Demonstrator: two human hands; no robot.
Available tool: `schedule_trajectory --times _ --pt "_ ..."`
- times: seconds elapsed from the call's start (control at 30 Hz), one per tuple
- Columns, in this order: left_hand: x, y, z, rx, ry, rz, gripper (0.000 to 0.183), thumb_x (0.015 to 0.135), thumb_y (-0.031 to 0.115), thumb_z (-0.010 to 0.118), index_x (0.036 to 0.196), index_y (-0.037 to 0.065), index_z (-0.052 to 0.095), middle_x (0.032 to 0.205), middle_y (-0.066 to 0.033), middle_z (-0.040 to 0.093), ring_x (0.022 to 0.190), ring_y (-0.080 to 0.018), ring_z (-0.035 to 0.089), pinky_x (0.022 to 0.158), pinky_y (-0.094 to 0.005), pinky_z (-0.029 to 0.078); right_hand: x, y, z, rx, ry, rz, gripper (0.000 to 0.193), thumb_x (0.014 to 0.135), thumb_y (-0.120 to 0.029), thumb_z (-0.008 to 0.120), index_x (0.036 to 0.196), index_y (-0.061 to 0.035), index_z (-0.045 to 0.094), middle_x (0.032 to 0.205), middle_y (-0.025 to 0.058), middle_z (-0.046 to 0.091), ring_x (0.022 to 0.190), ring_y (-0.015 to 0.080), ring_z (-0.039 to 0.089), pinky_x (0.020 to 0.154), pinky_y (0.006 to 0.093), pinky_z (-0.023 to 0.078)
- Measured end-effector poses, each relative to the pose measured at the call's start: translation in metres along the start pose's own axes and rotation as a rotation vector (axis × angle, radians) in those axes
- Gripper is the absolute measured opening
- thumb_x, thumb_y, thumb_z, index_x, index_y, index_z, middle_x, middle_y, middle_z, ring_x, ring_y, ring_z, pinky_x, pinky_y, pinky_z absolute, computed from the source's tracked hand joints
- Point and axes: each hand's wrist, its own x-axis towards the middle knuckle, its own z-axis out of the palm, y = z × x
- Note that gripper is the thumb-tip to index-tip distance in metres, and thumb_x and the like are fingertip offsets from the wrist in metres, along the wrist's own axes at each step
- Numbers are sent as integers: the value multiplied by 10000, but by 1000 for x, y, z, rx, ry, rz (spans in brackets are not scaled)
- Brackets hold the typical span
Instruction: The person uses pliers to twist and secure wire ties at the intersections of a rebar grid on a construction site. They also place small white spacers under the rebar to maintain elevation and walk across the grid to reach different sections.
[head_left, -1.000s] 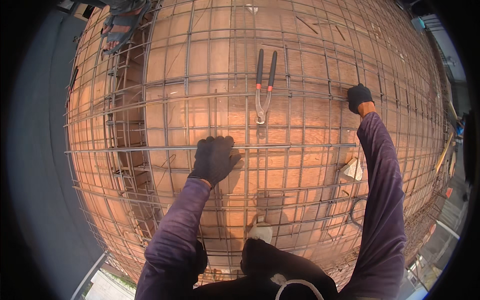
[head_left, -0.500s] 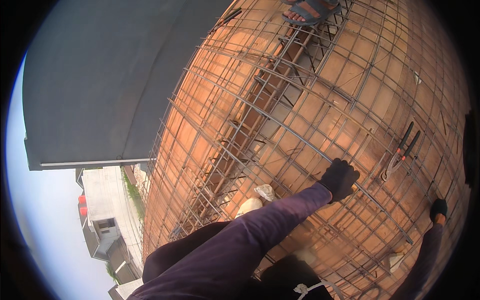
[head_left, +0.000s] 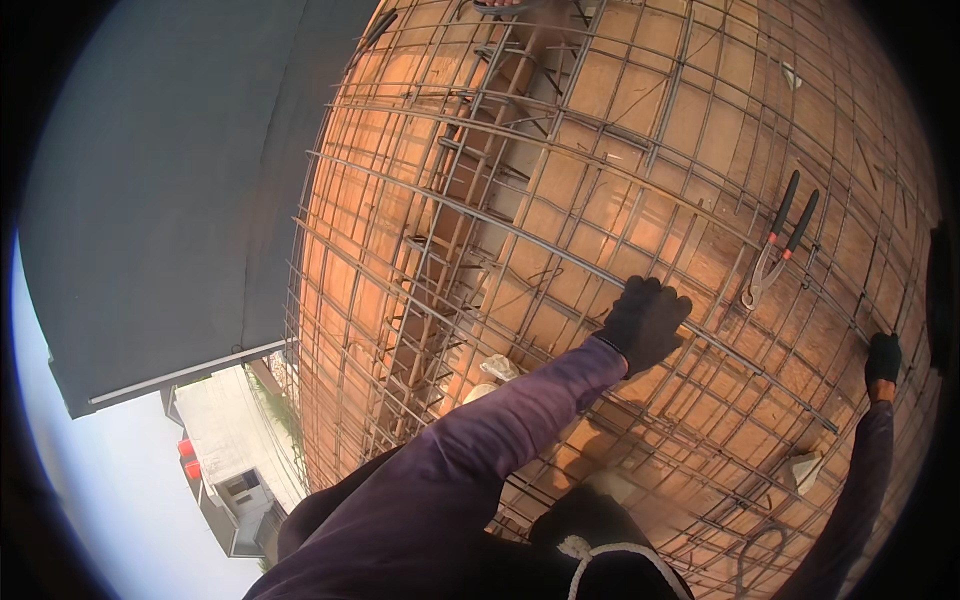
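Observation:
My left hand (head_left: 645,318), in a black glove, is closed around a long steel bar (head_left: 765,375) that slants across the rebar mesh (head_left: 620,240). Toward the right edge, my right hand (head_left: 882,360), also in a black glove, is closed low against the mesh. Whatever it holds is too small to make out. Between the hands and a little farther off, a pair of nippers (head_left: 799,235) with black and red handles lies on the mesh, touched by neither hand.
Plywood sheets (head_left: 610,95) lie under the mesh. A sunken beam trench (head_left: 430,275) with bars runs along the left. Someone's foot (head_left: 508,6) shows at the top edge. A crumpled pale scrap (head_left: 500,367) lies by my left forearm. A dark wall (head_left: 170,200) rises beyond the left edge.
My view has shifted and turned, so the nippers and mesh sit farther left and higher. The sandalled foot has mostly left the top edge. My left hand stays on the steel bar.

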Motion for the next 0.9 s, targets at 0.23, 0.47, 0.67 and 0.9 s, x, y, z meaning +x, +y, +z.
schedule_trajectory --times 0.23,0.47,0.67,0.9 --pt "8 7 -13 79 -175 46 406 859 382 817 1070 76 654 975 -107 684 950 -317 660 884 -472 478 13 -80 -83 -111 -164 368 152 874 -72 673 973 -111 782 1081 172 754 1115 382 679 892 468 581" --pt "10 10 -28 101 -324 35 521 871 385 811 1238 58 637 1128 -156 677 1123 -361 636 984 -485 486 -62 -139 -152 444 254 803 443 932 -118 680 1371 -84 626 1381 188 637 1271 410 585 1055 492 497" --pt "-3 -13 -91 -295 -356 174 643 936 418 764 1430 54 573 1401 -221 607 1275 -376 627 1047 -473 526 -167 -292 -197 973 240 1077 323 989 -244 695 1227 -28 725 1184 151 736 1041 246 723 871 364 576" --pt "-99 -126 -198 -129 -117 -86 417 955 381 762 1161 30 673 1062 -173 749 995 -275 755 854 -397 585 -175 -415 -238 1212 99 882 257 1022 -156 684 1222 0 719 1067 131 755 923 174 716 811 316 568"
